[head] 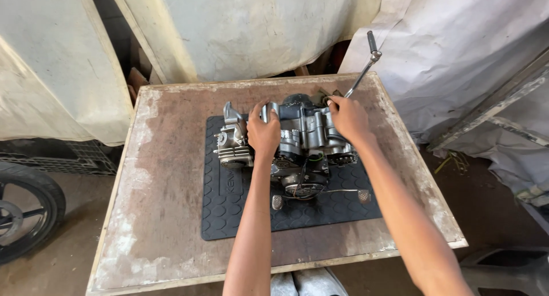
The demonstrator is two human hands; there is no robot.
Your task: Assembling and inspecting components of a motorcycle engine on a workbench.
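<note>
Engine (297, 142) sits on black mat (229, 210), mid-table (166, 227). Left hand (263, 133) curled over engine's top near the finned cylinder, fingers closed on the casing. Right hand (349, 119) grips the engine's far right side, fingers wrapped shut (exact part held not clear). Kick lever (366, 64) angles up past the right hand. Wheel (23, 210) on floor, left of table.

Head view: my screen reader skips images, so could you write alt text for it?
Both hands grip a grey motorcycle engine on a black rubber mat atop a worn wooden table: left hand on its middle, right hand on its far right end. A kick lever sticks up behind the engine.
</note>
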